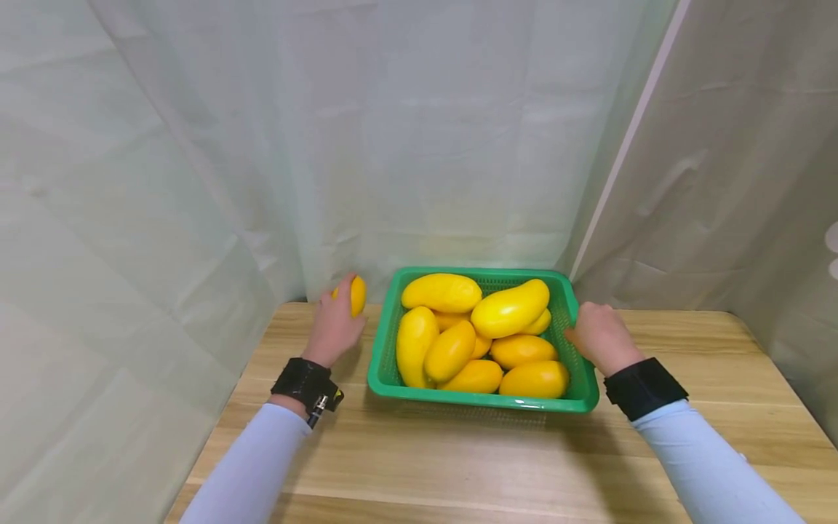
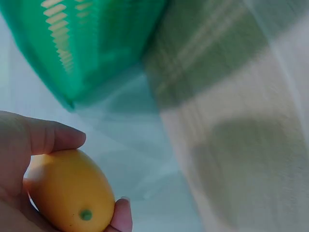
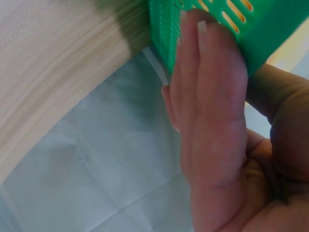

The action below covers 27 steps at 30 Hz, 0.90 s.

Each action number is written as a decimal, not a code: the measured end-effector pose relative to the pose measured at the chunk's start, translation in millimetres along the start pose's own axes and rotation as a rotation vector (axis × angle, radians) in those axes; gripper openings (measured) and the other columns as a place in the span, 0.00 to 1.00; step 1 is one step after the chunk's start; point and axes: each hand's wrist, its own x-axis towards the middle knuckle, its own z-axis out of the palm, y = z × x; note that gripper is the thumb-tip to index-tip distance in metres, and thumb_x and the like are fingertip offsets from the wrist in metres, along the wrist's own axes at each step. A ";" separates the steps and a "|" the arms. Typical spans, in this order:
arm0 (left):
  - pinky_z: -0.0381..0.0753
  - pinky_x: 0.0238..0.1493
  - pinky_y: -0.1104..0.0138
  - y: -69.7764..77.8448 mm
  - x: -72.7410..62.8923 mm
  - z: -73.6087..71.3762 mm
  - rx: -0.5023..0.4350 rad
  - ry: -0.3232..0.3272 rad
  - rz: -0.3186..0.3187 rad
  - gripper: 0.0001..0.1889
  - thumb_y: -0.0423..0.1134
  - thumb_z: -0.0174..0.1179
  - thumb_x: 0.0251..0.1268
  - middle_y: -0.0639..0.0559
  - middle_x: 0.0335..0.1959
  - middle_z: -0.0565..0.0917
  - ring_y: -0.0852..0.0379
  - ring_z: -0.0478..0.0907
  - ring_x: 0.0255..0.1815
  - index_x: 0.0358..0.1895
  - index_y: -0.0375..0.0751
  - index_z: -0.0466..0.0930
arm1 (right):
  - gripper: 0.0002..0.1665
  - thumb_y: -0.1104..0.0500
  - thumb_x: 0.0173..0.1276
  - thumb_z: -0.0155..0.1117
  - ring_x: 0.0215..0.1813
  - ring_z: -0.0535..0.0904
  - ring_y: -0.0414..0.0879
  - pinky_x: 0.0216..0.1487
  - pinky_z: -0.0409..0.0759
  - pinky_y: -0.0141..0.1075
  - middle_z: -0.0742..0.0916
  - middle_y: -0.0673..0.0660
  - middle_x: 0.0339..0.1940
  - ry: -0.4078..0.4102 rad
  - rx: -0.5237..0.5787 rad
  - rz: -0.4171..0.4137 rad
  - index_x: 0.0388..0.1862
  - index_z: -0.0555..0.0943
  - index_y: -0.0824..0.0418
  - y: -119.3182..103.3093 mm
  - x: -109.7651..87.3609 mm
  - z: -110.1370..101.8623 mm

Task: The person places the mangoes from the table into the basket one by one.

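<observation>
In the head view, a green plastic basket (image 1: 481,399) heaped with yellow and orange mangoes (image 1: 452,351) stands in the middle of the wooden table. My left hand (image 1: 335,327) is left of the basket, near the table's back edge, and grips one orange mango (image 1: 358,295). The left wrist view shows that mango's green stem spot, with thumb and fingers around the fruit. On the other side, my right hand (image 1: 604,336) holds the basket's right rim. Its fingers (image 3: 217,96) lie against the outer wall in the right wrist view, with the thumb over the rim.
Pale sheeting (image 1: 445,145) hangs behind the table and along the left, with greyer sheeting (image 1: 707,182) on the right. The wooden tabletop (image 1: 458,466) extends in front of the basket and to both sides.
</observation>
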 end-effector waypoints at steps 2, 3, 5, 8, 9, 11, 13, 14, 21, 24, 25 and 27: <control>0.70 0.51 0.42 7.8 0.3 -3.0 -0.004 0.022 0.031 0.42 0.36 0.58 0.53 0.27 0.60 0.64 0.34 0.66 0.57 0.73 0.52 0.49 | 0.16 0.57 0.62 0.62 0.22 0.75 0.50 0.21 0.73 0.33 0.77 0.59 0.20 0.000 0.001 0.000 0.29 0.74 0.72 -0.2 0.2 0.5; 0.71 0.50 0.42 12.3 -0.2 -4.6 -0.013 0.027 0.043 0.42 0.36 0.58 0.54 0.27 0.60 0.63 0.34 0.66 0.57 0.73 0.53 0.48 | 0.16 0.57 0.62 0.62 0.22 0.75 0.50 0.21 0.73 0.33 0.77 0.59 0.20 0.000 0.002 0.000 0.29 0.74 0.72 -0.2 0.5 0.9; 0.73 0.49 0.43 22.3 -1.7 -7.1 -0.035 0.031 0.052 0.41 0.37 0.58 0.57 0.28 0.61 0.61 0.35 0.66 0.56 0.73 0.57 0.48 | 0.16 0.57 0.62 0.62 0.22 0.75 0.50 0.20 0.73 0.33 0.77 0.59 0.20 0.000 0.003 0.001 0.29 0.75 0.72 0.1 1.2 1.5; 0.75 0.47 0.45 39.5 -6.1 -9.2 -0.067 0.019 0.065 0.41 0.38 0.57 0.58 0.30 0.63 0.59 0.37 0.65 0.58 0.73 0.62 0.46 | 0.16 0.58 0.62 0.61 0.22 0.75 0.50 0.20 0.73 0.33 0.76 0.59 0.20 -0.003 0.007 0.001 0.28 0.75 0.72 -0.1 1.7 1.8; 0.76 0.46 0.46 46.1 -8.3 -9.6 -0.077 0.013 0.072 0.41 0.38 0.57 0.58 0.31 0.63 0.58 0.38 0.64 0.58 0.73 0.64 0.45 | 0.15 0.58 0.62 0.61 0.22 0.75 0.50 0.20 0.73 0.33 0.77 0.59 0.20 -0.002 0.008 0.001 0.29 0.75 0.72 0.0 1.9 2.0; 0.76 0.45 0.49 59.0 -12.8 -9.1 -0.081 0.002 0.100 0.42 0.39 0.57 0.58 0.33 0.63 0.58 0.41 0.63 0.59 0.72 0.66 0.44 | 0.16 0.57 0.62 0.62 0.22 0.75 0.50 0.20 0.73 0.33 0.77 0.59 0.20 -0.001 0.010 0.003 0.29 0.75 0.72 -0.1 2.3 2.4; 0.76 0.46 0.52 72.1 -17.8 -6.9 -0.081 -0.001 0.145 0.43 0.38 0.58 0.57 0.35 0.63 0.59 0.44 0.63 0.57 0.72 0.67 0.44 | 0.16 0.58 0.62 0.62 0.22 0.76 0.50 0.20 0.74 0.33 0.77 0.60 0.20 -0.003 0.011 0.005 0.30 0.75 0.72 -0.6 2.5 2.5; 0.76 0.45 0.53 78.7 -20.4 -5.4 -0.078 -0.001 0.174 0.43 0.38 0.58 0.57 0.35 0.62 0.59 0.45 0.63 0.56 0.72 0.66 0.44 | 0.16 0.58 0.62 0.62 0.23 0.76 0.50 0.20 0.74 0.33 0.77 0.60 0.21 -0.004 0.012 0.005 0.30 0.75 0.72 -1.2 2.4 2.5; 0.78 0.42 0.59 125.3 -43.1 7.6 -0.036 -0.007 0.362 0.42 0.39 0.58 0.57 0.37 0.62 0.61 0.46 0.67 0.55 0.73 0.63 0.45 | 0.16 0.58 0.61 0.62 0.23 0.76 0.51 0.21 0.75 0.34 0.78 0.60 0.21 -0.004 0.000 0.012 0.31 0.75 0.73 -2.3 3.2 3.4; 0.77 0.32 0.66 145.2 -53.5 14.4 -0.020 -0.048 0.396 0.42 0.39 0.57 0.58 0.39 0.62 0.61 0.46 0.67 0.56 0.72 0.67 0.43 | 0.16 0.58 0.62 0.61 0.23 0.76 0.51 0.21 0.75 0.33 0.78 0.60 0.22 -0.007 0.006 0.016 0.32 0.75 0.73 -1.4 2.8 3.3; 0.75 0.29 0.68 151.4 -56.5 17.0 -0.019 -0.066 0.409 0.43 0.40 0.57 0.59 0.40 0.62 0.61 0.47 0.67 0.56 0.72 0.68 0.42 | 0.16 0.58 0.62 0.61 0.23 0.76 0.51 0.21 0.74 0.33 0.78 0.60 0.22 -0.006 0.007 0.016 0.32 0.75 0.73 -0.9 2.9 3.3; 0.73 0.27 0.71 163.0 -61.4 22.3 -0.013 -0.096 0.443 0.43 0.40 0.57 0.59 0.40 0.61 0.62 0.47 0.66 0.56 0.72 0.68 0.41 | 0.16 0.58 0.62 0.61 0.24 0.76 0.51 0.21 0.74 0.33 0.78 0.60 0.21 0.001 0.006 0.014 0.32 0.75 0.73 0.0 3.3 3.3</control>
